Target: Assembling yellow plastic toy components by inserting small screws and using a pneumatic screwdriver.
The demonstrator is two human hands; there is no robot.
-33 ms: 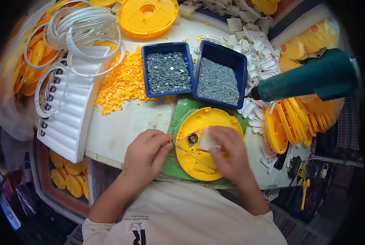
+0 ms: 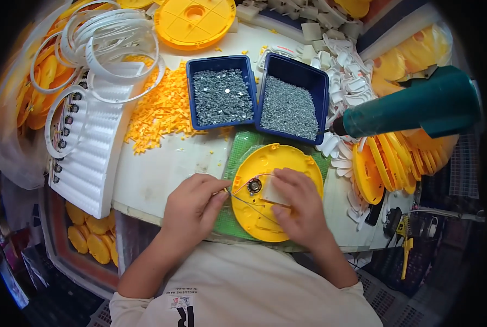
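Between thumb and fingertips, my left hand [image 2: 193, 210] pinches the ends of several thin wires [image 2: 232, 192] just off the left edge of a round yellow plastic housing [image 2: 249, 220]. Over the right half of that housing, my right hand [image 2: 300, 210] is curled round a flat white block [image 2: 276, 192], thumb at its lower side and fingers at its upper side; the palm covers part of it. A small round black component [image 2: 255, 186] sits in the housing left of the block, with wires running past it. Underneath lies a green mat [image 2: 237, 155].
Beyond the housing stand two blue bins, one [image 2: 221, 117] of dark metal bits and one [image 2: 289, 133] of small silvery parts. A teal power screwdriver [image 2: 412, 103] reaches in from the right, above stacked yellow discs [image 2: 377, 169]. White foam tray [image 2: 93, 180] and orange-yellow pieces [image 2: 159, 111] lie left.
The right thumb has shifted slightly down and left along the white block. My left hand keeps its pinch on the wires; the whole view has shifted slightly.
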